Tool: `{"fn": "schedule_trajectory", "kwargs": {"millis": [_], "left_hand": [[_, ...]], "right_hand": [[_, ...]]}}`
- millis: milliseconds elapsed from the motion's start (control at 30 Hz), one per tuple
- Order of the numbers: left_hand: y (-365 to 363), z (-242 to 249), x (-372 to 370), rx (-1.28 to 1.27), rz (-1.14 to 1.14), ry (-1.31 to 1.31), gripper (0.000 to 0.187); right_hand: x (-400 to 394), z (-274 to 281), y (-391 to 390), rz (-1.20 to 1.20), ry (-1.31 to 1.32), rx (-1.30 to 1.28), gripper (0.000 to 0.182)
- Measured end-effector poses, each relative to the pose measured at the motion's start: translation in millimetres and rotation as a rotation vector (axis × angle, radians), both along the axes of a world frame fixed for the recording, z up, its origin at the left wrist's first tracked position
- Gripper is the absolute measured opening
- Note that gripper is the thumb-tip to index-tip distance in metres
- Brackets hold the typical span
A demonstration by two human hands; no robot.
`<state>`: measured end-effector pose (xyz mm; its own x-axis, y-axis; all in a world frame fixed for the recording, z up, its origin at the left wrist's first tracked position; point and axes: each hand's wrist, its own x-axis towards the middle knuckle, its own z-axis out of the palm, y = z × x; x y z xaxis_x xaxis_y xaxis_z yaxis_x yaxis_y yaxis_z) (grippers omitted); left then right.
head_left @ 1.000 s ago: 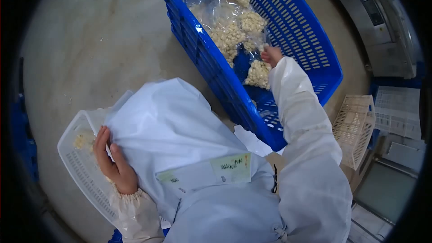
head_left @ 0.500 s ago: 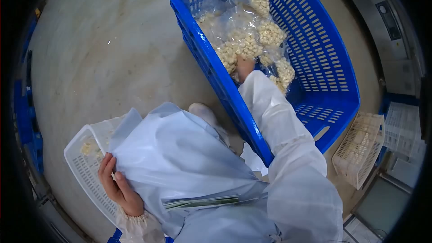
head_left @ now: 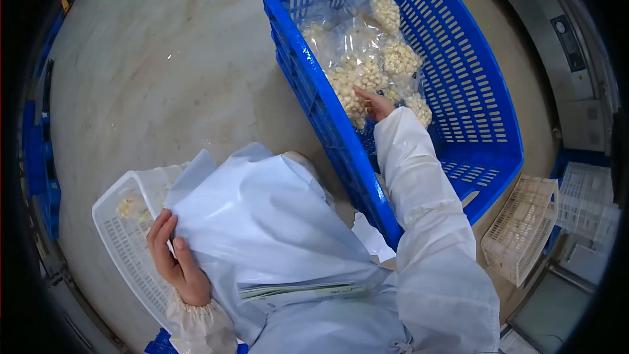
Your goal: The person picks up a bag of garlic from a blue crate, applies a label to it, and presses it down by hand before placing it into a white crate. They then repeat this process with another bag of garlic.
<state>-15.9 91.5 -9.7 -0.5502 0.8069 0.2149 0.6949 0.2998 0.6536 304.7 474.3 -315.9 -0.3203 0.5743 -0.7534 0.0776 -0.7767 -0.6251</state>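
My right hand (head_left: 378, 105) reaches into a large blue plastic crate (head_left: 325, 111). Its thumb side points left against a clear bag of pale peeled garlic cloves (head_left: 346, 95); part of the fingers is hidden. Beside it in the crate lie several more such bags, among them an upper bag of garlic (head_left: 385, 12) and a right-hand bag of garlic (head_left: 401, 58). At lower left my left hand (head_left: 175, 259) rests with fingers stretched out on the light apron (head_left: 262, 203), over the near edge of a white slotted basket (head_left: 124, 236). I see nothing held in it.
Some garlic cloves (head_left: 133, 208) sit in the white basket. Right of the blue crate stands a cream slotted basket (head_left: 517, 226), with a white crate (head_left: 585, 193) beyond it. A metal cabinet (head_left: 570, 46) lines the right side. Blue pallets (head_left: 39, 164) are at far left.
My right hand has drawn back slightly and turned, so more of it shows above the bags. The bag beside it has shifted a little. My left hand stays put.
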Motion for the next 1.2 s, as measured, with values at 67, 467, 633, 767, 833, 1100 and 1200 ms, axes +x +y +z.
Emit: {"fn": "schedule_trajectory", "kwargs": {"millis": [67, 467, 633, 767, 833, 1100, 1200], "left_hand": [[0, -1, -1, 0.009, -0.003, 0.000, 0.029], [-23, -7, -7, 0.231, -0.070, -0.022, 0.026], [-47, 5, -17, 0.361, 0.071, -0.169, 0.027], [-63, 14, -15, 0.472, 0.112, -0.248, 0.028], [-70, 16, -10, 0.534, 0.118, -0.307, 0.028], [-93, 7, 14, 0.482, 0.143, -0.457, 0.029], [-92, 4, 18, 0.452, 0.142, -0.486, 0.029]], "right_hand": [[-1, 42, -15, 0.035, 0.117, -0.017, 0.050], [-11, 204, -43, -0.104, -0.321, 0.647, 0.032], [-9, 341, -102, -0.143, 0.139, 0.780, 0.044], [-47, 402, -195, 0.077, 0.441, 0.631, 0.054], [-69, 400, -229, 0.176, 0.523, 0.491, 0.050], [-128, 310, -305, 0.477, -0.147, 1.529, 0.032], [-96, 343, -299, 0.430, -0.376, 1.645, 0.032]]}}
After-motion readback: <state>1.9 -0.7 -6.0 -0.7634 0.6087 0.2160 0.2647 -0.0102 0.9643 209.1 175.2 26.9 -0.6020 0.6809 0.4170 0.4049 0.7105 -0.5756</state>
